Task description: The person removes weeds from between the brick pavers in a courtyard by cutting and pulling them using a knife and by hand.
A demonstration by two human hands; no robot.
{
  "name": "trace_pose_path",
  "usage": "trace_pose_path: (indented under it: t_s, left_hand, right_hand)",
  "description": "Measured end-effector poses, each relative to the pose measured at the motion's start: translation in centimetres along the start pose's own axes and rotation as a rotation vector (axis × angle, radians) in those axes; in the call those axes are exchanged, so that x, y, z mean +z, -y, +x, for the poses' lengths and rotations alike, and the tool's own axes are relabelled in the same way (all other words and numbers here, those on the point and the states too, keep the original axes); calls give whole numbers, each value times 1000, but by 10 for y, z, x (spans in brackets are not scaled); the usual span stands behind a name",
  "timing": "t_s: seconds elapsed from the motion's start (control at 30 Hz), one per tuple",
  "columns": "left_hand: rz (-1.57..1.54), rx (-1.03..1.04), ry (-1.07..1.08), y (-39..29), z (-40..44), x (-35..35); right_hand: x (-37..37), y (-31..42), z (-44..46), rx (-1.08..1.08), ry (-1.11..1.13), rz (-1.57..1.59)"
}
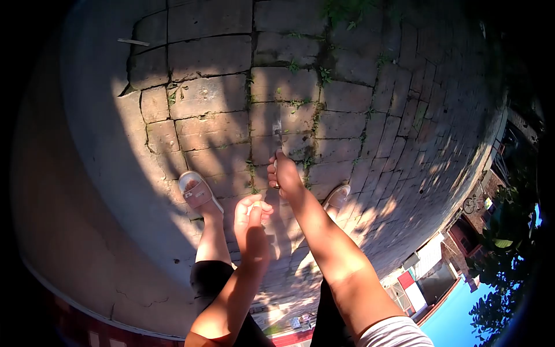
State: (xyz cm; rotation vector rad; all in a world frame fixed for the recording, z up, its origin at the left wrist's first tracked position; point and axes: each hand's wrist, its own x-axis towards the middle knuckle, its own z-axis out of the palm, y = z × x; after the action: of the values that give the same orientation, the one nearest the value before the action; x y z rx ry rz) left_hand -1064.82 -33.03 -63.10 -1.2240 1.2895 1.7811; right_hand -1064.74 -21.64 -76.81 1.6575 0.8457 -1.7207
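Observation:
My right hand (pixel 283 174) is closed in a fist round the handle of a knife (pixel 277 126). Its flat, greyish blade points away from me, over the paving bricks (pixel 283 84). Low and to the left of it, my left hand (pixel 252 215) has its fingers curled in towards the thumb. A small pale patch shows at those fingertips, but what it is I cannot make out. Green weeds (pixel 315 118) grow in the joint just right of the blade, and more weeds (pixel 252 173) stand in the joint left of my right hand.
My sandalled left foot (pixel 199 194) and right foot (pixel 337 197) stand on either side of my hands. A smooth concrete strip (pixel 98 115) runs along the left. Leafy plants (pixel 347 8) grow at the far end, and a small stick (pixel 133 42) lies at the upper left.

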Motion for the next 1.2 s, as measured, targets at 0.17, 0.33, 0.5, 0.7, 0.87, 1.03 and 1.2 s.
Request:
trace_pose_path:
  t_s: [0.17,0.33,0.5,0.7,0.87,1.03,1.2]
  left_hand:
    - [98,62,78,-9,6,15]
    - [121,31,52,-18,21,47]
    - [17,64,-16,6,28,70]
    - [62,-19,55,64,43,101]
    - [165,-53,36,64,50,122]
    - [185,-67,7,66,55,120]
    - [221,-68,34,73,58,116]
  right_hand:
    - [-81,79,-23,-251,-325,-488]
    - [-172,191,45,-802,-433,-1412]
    - [-182,218,43,-591,-358,-1674]
    - [-211,228,19,-566,-282,-1589]
    - [-209,224,62,-439,-281,-1494]
    - [-227,194,49,-412,-203,-1398]
    - [-218,228,41,-408,-195,-1169]
